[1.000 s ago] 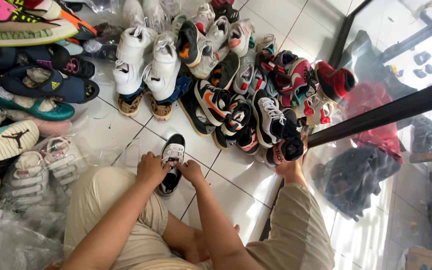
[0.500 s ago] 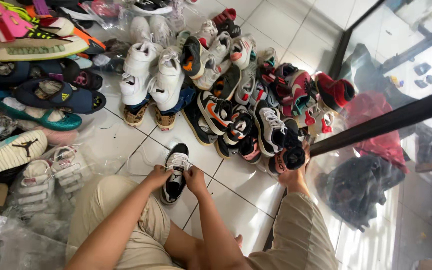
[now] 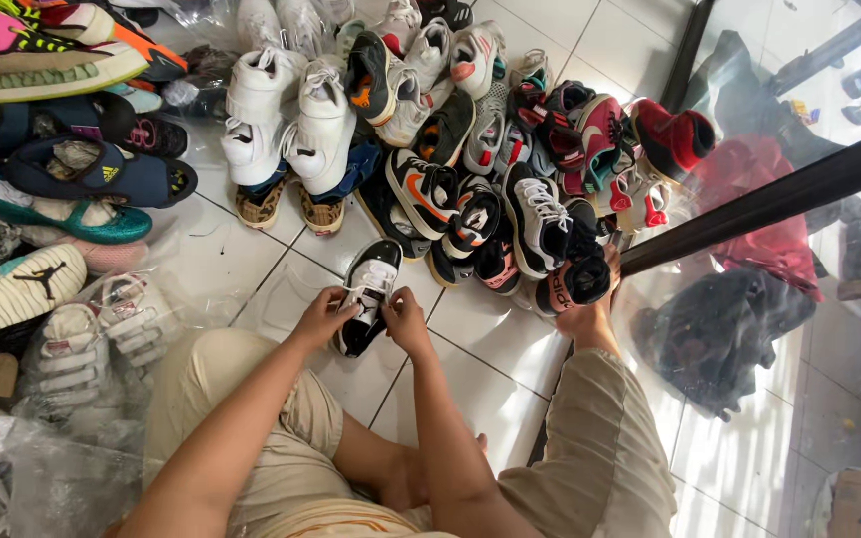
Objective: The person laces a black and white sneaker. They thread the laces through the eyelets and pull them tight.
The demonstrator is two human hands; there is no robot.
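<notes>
1. My left hand point(image 3: 323, 317) and right hand point(image 3: 406, 321) pinch the laces of a black sneaker point(image 3: 368, 296) on the tiled floor point(image 3: 480, 389).
2. A shoe pile point(image 3: 470, 159) crowds just beyond it (bagged pairs at the floor's left edge).

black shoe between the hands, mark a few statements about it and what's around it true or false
1. Both hands are at the laces of the black shoe. True: the left hand and right hand pinch them.
2. The black shoe lies on a wooden table. False: it lies on the white tile floor.
3. A pair of white high-tops stands beyond it. True.
4. The red shoe is in the left hand. False: it sits in the pile by the glass.
5. The shoe's laces are red. False: they are white.
</notes>
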